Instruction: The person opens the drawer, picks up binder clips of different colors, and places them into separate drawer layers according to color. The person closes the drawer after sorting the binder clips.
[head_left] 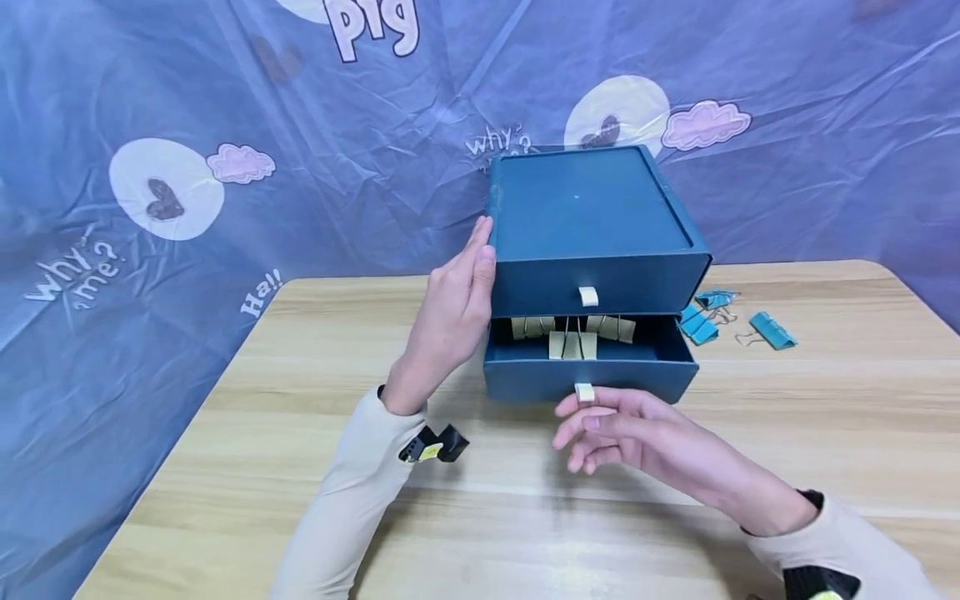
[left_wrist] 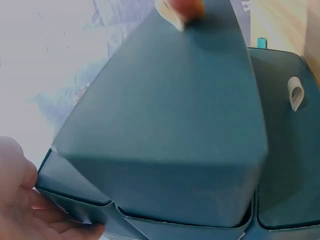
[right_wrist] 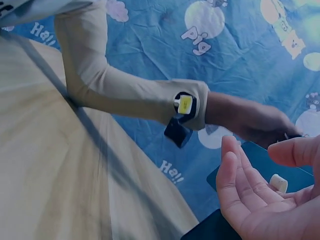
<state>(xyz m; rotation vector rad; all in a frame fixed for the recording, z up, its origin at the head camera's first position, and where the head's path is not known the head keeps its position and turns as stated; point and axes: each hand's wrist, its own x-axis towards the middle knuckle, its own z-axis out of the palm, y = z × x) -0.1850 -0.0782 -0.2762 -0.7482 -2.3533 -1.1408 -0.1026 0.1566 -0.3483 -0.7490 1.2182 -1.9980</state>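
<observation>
A dark blue drawer box (head_left: 585, 208) stands on the table. Its lower drawer (head_left: 540, 379) in the head view is pulled partly out, with cream binder clips (head_left: 572, 345) inside. Along the box's left side rests my left hand (head_left: 453, 308), fingers straight; the left wrist view shows it touching the casing. My right hand (head_left: 637, 429) is in front of the lower drawer, its index finger at the cream pull tab (head_left: 584, 392). Its fingers are loose and the thumb stays apart in the right wrist view. Whether the finger passes through the tab cannot be told.
Several turquoise binder clips (head_left: 772, 331) lie on the table (head_left: 825, 400) to the box's right. The upper drawer is closed, with its own pull tab (head_left: 588, 296). Behind the table hangs a blue printed cloth (head_left: 337, 183). Another drawer front (left_wrist: 285, 150) shows in the left wrist view.
</observation>
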